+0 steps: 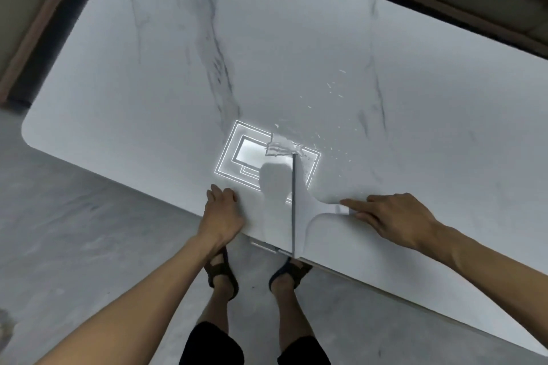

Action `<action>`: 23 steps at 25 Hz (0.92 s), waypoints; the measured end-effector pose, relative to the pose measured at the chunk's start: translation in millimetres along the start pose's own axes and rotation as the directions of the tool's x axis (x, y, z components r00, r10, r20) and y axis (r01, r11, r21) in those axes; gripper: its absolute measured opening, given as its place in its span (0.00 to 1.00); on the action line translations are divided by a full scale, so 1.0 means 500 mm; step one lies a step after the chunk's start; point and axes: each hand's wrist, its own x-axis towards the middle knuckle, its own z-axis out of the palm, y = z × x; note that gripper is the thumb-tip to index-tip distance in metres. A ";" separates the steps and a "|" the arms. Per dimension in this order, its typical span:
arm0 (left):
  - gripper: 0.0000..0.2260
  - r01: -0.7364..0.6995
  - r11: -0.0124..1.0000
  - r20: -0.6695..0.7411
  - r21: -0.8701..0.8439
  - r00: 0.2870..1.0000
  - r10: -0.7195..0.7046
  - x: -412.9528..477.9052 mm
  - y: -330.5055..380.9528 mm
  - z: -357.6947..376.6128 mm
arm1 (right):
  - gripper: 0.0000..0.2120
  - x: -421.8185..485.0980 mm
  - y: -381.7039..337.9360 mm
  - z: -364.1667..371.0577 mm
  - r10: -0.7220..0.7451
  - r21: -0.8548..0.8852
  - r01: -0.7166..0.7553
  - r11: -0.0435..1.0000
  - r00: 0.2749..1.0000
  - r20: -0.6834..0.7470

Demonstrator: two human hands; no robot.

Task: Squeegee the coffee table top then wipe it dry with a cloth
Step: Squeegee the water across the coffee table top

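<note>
Right hand point(391, 219): I see it gripping the white squeegee point(305, 210) handle.
Left hand point(222, 212): loosely curled, resting on glossy marble tabletop point(148, 83).

I get just one cam, worn on the person's head. It looks fwd and steeply down, from close above the near edge of the white marble-look coffee table top point(296, 53). The smooth grey floor point(74, 231) and the person's sandalled feet point(221, 271) show at the bottom, right under the cam.

End of squeegee handle point(329, 208) under right hand point(394, 216)
</note>
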 end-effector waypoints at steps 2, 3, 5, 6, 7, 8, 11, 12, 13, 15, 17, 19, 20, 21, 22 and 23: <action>0.18 0.045 0.999 0.012 -0.020 0.999 -0.045 0.004 0.013 0.000 | 0.24 -0.048 0.046 -0.016 0.063 -0.020 -0.063 0.998 0.998 -0.002; 0.17 0.044 0.998 -0.003 -0.037 0.999 -0.044 0.003 0.015 -0.005 | 0.26 -0.066 0.059 -0.023 0.084 -0.037 -0.084 0.996 0.996 -0.012; 0.15 0.035 0.994 -0.071 -0.104 0.997 -0.042 -0.005 0.010 -0.015 | 0.27 -0.082 0.061 -0.034 0.078 -0.042 -0.078 0.996 0.997 -0.022; 0.15 0.044 0.990 -0.125 -0.136 0.990 -0.061 -0.011 0.002 -0.021 | 0.27 -0.073 0.048 -0.038 0.044 -0.038 -0.045 0.998 0.999 -0.020; 0.15 0.067 0.982 -0.189 -0.175 0.977 -0.100 -0.016 -0.007 -0.028 | 0.26 -0.053 0.026 -0.041 -0.009 -0.039 0.009 0.999 1.000 -0.019; 0.15 0.101 0.968 -0.252 -0.232 0.954 -0.160 -0.019 -0.019 -0.036 | 0.25 -0.020 -0.003 -0.043 -0.081 -0.043 0.080 0.996 0.997 -0.014; 0.14 0.166 0.886 -0.378 -0.433 0.859 -0.346 -0.018 -0.069 -0.070 | 0.21 0.128 -0.130 -0.049 -0.309 -0.079 0.312 0.947 0.950 0.043; 0.13 0.168 0.870 -0.394 -0.464 0.840 -0.373 -0.016 -0.086 -0.082 | 0.20 0.179 -0.178 -0.053 -0.368 -0.096 0.373 0.923 0.928 0.067; 0.12 0.169 0.858 -0.399 -0.485 0.830 -0.389 -0.011 -0.106 -0.095 | 0.20 0.231 -0.226 -0.060 -0.419 -0.114 0.428 0.897 0.903 0.091; 0.10 0.181 0.843 -0.385 -0.507 0.827 -0.410 0.002 -0.143 -0.123 | 0.20 0.321 -0.304 -0.076 -0.498 -0.151 0.511 0.846 0.859 0.116; 0.10 0.194 0.842 -0.364 -0.502 0.836 -0.410 0.021 -0.176 -0.147 | 0.21 0.394 -0.355 -0.086 -0.531 -0.201 0.542 0.816 0.840 0.110; 0.11 0.201 0.846 -0.332 -0.493 0.856 -0.397 0.039 -0.193 -0.165 | 0.21 0.445 -0.372 -0.098 -0.518 -0.214 0.527 0.823 0.850 0.100; 0.11 0.202 0.848 -0.312 -0.490 0.867 -0.388 0.046 -0.195 -0.172 | 0.21 0.460 -0.370 -0.105 -0.510 -0.204 0.519 0.830 0.855 0.097; 0.12 0.198 0.852 -0.290 -0.485 0.882 -0.370 0.054 -0.196 -0.178 | 0.21 0.469 -0.364 -0.111 -0.500 -0.191 0.507 0.840 0.861 0.091; 0.12 0.192 0.859 -0.269 -0.475 0.897 -0.350 0.063 -0.194 -0.183 | 0.20 0.473 -0.351 -0.117 -0.482 -0.174 0.487 0.856 0.873 0.076; 0.12 0.188 0.866 -0.251 -0.464 0.910 -0.331 0.069 -0.189 -0.188 | 0.19 0.471 -0.331 -0.123 -0.455 -0.146 0.456 0.878 0.889 0.042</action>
